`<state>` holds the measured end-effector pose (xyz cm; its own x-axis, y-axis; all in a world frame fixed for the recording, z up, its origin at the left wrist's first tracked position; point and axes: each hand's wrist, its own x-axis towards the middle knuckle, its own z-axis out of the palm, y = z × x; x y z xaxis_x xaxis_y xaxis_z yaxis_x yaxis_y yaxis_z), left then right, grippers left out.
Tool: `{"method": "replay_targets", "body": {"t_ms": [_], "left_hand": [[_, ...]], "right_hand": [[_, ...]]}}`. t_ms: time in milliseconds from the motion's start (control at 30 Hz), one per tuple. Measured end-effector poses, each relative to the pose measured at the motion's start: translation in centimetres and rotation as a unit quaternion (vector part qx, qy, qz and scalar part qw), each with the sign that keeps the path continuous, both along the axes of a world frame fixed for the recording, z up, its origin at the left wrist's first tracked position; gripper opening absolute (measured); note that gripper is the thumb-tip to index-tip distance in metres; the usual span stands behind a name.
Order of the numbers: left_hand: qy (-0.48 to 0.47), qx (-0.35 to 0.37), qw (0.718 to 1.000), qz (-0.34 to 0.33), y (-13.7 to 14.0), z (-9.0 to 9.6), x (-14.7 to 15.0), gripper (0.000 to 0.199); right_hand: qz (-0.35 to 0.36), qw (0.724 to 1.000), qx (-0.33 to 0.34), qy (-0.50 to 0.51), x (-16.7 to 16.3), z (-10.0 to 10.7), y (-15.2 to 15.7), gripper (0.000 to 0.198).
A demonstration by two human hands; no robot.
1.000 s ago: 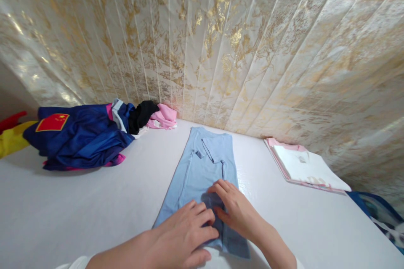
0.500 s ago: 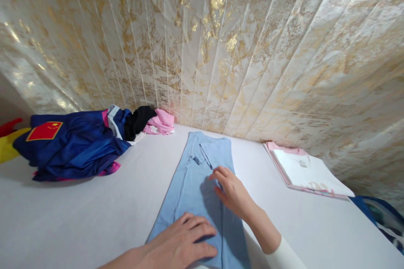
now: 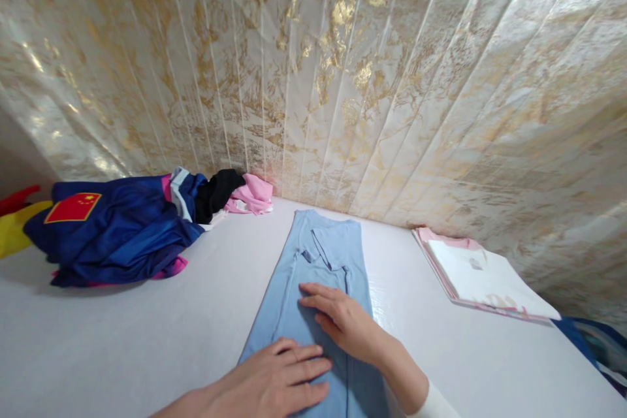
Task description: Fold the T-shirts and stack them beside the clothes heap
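A light blue shirt (image 3: 313, 268), its sides folded inward into a long strip, lies flat on the white table in front of me. A folded-in sleeve and a small dark label show near its far end. My left hand (image 3: 274, 379) rests palm down on the near part of the shirt, fingers stretched out. Farther up and to the right, my right hand (image 3: 343, 323) is over the shirt's middle, fingers extended and slightly bent, gripping nothing. Whether its fingertips press on the cloth I cannot tell. The shirt's near end runs out of view.
On the left lies a heap of clothes with a dark blue garment (image 3: 122, 235), a black cloth (image 3: 218, 192) and a pink cloth (image 3: 252, 194). A stack of folded shirts (image 3: 494, 281) sits at the right. A blue-edged bag (image 3: 595, 346) is at the far right. A gold-patterned wall covering (image 3: 313, 78) rises behind.
My right hand has moved down and left from the folded sleeve toward my left hand. The sleeve's edge now lies flatter. My left hand stays in nearly the same place.
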<state>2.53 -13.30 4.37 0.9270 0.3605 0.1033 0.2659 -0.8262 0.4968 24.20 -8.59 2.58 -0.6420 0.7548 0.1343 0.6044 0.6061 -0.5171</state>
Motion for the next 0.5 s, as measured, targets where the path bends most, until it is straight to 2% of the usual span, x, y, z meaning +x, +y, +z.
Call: {"method": "replay_targets", "body": {"t_ms": [67,167,233,267,333,433,500], "left_hand": [[0.0,0.006,1.0,-0.021,0.3,-1.7,0.0,0.054],[-0.017,0.018,0.999,-0.036,0.7,-4.5,0.3,0.055],[-0.014,0.019,0.999,-0.043,1.0,-4.7,0.4,0.051],[-0.004,0.017,0.999,-0.051,1.2,-4.1,0.4,0.048],[0.023,0.014,0.998,-0.053,1.5,-1.7,0.2,0.045],[0.039,0.024,0.999,-0.007,2.1,2.1,0.0,0.049],[0.038,0.049,0.998,-0.003,2.7,2.7,0.2,0.05]], "right_hand": [[-0.032,0.999,0.022,-0.013,-0.1,-0.3,-0.1,0.052],[-0.022,0.999,0.026,-0.025,-0.5,-0.1,-0.3,0.051],[-0.017,0.999,0.035,-0.029,-0.2,0.5,-0.1,0.049],[-0.025,0.998,0.045,-0.032,0.3,0.8,0.3,0.048],[-0.06,0.995,0.06,-0.044,1.7,1.1,1.8,0.047],[-0.129,0.987,0.059,-0.074,4.4,1.2,5.8,0.046],[-0.165,0.981,0.057,-0.085,5.6,1.2,8.9,0.045]]}}
